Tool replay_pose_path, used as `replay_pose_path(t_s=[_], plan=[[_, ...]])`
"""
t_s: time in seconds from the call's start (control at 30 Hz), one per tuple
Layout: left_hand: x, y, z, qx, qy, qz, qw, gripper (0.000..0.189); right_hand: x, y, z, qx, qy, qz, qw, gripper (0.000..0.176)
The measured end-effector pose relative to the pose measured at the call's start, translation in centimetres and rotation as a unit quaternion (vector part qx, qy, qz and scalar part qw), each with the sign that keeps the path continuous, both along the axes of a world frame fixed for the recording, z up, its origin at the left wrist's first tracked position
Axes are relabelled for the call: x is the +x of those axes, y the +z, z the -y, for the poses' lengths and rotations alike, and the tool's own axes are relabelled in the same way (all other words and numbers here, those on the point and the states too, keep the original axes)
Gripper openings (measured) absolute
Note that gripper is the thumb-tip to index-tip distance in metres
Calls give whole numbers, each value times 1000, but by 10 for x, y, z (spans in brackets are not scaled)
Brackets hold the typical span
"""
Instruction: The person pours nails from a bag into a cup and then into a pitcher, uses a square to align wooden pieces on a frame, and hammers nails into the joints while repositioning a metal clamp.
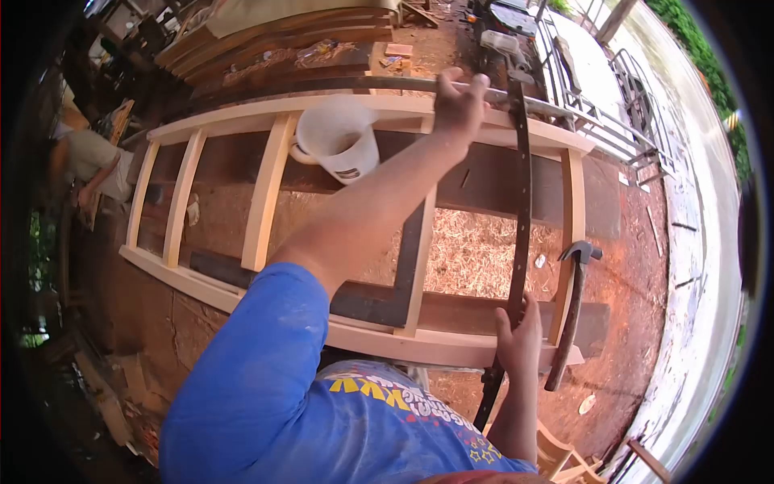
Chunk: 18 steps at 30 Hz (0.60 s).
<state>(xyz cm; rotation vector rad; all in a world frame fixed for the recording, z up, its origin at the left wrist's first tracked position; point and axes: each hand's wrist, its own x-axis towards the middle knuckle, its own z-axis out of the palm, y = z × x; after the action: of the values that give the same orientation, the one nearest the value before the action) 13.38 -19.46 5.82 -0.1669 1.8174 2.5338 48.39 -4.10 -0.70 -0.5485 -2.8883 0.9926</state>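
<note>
A long dark bar clamp (523, 194) with holes along it lies across a pale wooden frame (363, 332) with several crosspieces. My right hand (520, 335) grips the clamp bar at the near rail, thumb on one side and fingers on the other. My left hand (461, 109) reaches over to the far rail, left of the clamp's far end, thumb and a finger apart; its other fingers are partly hidden. A claw hammer (574, 310) hangs with its head over the right end crosspiece. Left of my forearm, a translucent plastic jug (334, 141) rests on the frame.
Dark planks (556, 189) lie under the frame, with wood shavings (472, 254) on the ground below. Stacked boards (298, 40) stand behind. Metal racks (637, 121) are at the right. Another person (93, 165) is at the far left.
</note>
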Motion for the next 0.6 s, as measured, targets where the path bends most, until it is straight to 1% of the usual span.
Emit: replay_pose_path(t_s=[0.03,0.07,0.1,0.17,0.23,0.27,0.37,0.4,0.5,0.53,0.6], plan=[[-17,2,-5,-8,22,20,1000,65,-8,-13,-1,14,28,9,999,58],[-36,-2,-11,-30,45,35,998,67,-19,-8,3,-69,4,25,997,61],[-54,-6,-15,-51,70,49,995,69,-26,-5,0,-124,-14,53,991,66],[-94,-16,-23,-101,94,66,988,72,-31,-5,-3,-136,-34,43,989,65],[-135,-36,-32,-143,94,81,982,73,-31,-10,-9,-206,-25,62,976,65],[-159,-48,-37,-164,93,87,978,74,-30,-13,-10,-203,-27,63,977,64],[-233,-96,-56,-151,34,143,978,76,-32,-9,-12,-214,-36,112,970,65],[-247,-108,-66,-146,14,144,979,82,-38,2,-13,-240,-55,154,957,63],[-284,-140,-97,-127,-40,144,981,88,-37,-4,-12,-228,-68,137,962,63],[-298,-150,-105,-102,-65,126,985,93,-41,2,-12,-227,-74,156,959,62],[-333,-171,-126,-33,-103,69,992,84,-42,3,-12,-223,-84,169,956,63]])
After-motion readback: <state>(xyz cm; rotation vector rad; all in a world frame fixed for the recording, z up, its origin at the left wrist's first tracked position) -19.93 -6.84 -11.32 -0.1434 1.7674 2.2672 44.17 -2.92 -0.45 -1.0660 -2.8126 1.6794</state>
